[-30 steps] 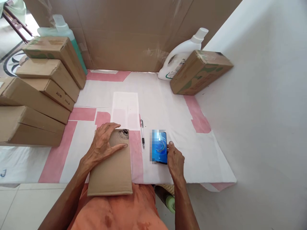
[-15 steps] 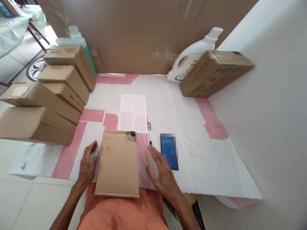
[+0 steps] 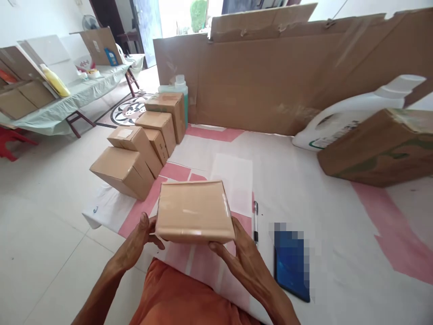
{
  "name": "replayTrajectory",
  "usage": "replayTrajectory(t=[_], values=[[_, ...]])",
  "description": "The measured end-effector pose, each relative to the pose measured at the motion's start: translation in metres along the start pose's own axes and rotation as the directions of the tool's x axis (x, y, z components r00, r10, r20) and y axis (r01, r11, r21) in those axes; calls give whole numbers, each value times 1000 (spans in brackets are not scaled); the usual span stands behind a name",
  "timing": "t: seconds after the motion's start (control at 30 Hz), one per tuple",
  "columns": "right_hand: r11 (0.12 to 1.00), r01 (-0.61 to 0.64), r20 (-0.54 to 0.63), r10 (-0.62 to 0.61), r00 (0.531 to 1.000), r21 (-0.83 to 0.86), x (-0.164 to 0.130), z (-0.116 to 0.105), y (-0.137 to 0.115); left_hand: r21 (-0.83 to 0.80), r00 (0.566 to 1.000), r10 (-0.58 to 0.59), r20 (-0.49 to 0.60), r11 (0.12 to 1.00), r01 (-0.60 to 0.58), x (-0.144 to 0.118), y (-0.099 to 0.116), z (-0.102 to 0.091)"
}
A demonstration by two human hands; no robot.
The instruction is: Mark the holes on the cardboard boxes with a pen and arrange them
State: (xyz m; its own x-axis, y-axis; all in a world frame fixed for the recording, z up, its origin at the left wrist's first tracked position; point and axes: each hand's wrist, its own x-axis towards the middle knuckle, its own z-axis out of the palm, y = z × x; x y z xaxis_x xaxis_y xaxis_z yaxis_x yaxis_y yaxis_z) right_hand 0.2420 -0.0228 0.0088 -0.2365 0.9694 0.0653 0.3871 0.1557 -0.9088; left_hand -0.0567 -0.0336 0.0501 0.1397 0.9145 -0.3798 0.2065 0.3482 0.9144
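Note:
A flat brown cardboard box (image 3: 194, 210) is lifted just above the white and pink floor sheet (image 3: 304, 189). My left hand (image 3: 137, 241) grips its near left edge and my right hand (image 3: 241, 255) grips its near right corner from below. The box's taped top faces up. A pen (image 3: 255, 215) lies on the sheet just right of the box, and a phone with a blue screen (image 3: 291, 266) lies further right, near my right wrist.
Several stacked cardboard boxes (image 3: 145, 140) stand to the left with a green bottle (image 3: 177, 85) behind them. A big cardboard wall (image 3: 270, 72) closes the back. A white jug (image 3: 352, 115) and a printed carton (image 3: 379, 149) sit at the right. A covered table (image 3: 61, 97) stands far left.
Both hands closed on the box's sides and raised it off the sheet. My right hand left the phone. My view has tilted up and turned left.

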Motion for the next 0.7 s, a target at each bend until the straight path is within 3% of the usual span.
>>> replayTrajectory(t=[0.13, 0.27, 0.3, 0.37, 0.47, 0.53, 0.6, 0.7], values=[[998, -63, -18, 63, 998, 8, 3, 38, 7, 134, 960, 215, -182, 972, -192, 1, -10, 17], [998, 69, 13, -69, 998, 4, -9, 67, 21, 159, 890, 273, -365, 960, -229, -9, -37, 21], [992, 123, 37, -123, 992, 12, -9, 75, 22, 165, 855, 270, -443, 962, -218, -14, -45, 17], [970, 238, 93, -241, 966, 40, -5, 95, 20, 151, 742, 217, -635, 976, -157, -24, -59, 3], [932, 352, 199, -363, 910, 90, 13, 132, 1, 29, 484, 68, -872, 996, -86, -31, -74, -29], [927, 356, 314, -375, 872, 117, 29, 158, -17, -6, 358, 46, -933, 990, -142, -28, -77, -54], [937, 324, 433, -348, 831, 131, 47, 180, -34, 67, 287, 122, -950, 978, -195, -20, -77, -77], [957, 271, 516, -283, 809, 100, 70, 200, -54, 201, 272, 239, -932, 967, -159, -4, -74, -100]])
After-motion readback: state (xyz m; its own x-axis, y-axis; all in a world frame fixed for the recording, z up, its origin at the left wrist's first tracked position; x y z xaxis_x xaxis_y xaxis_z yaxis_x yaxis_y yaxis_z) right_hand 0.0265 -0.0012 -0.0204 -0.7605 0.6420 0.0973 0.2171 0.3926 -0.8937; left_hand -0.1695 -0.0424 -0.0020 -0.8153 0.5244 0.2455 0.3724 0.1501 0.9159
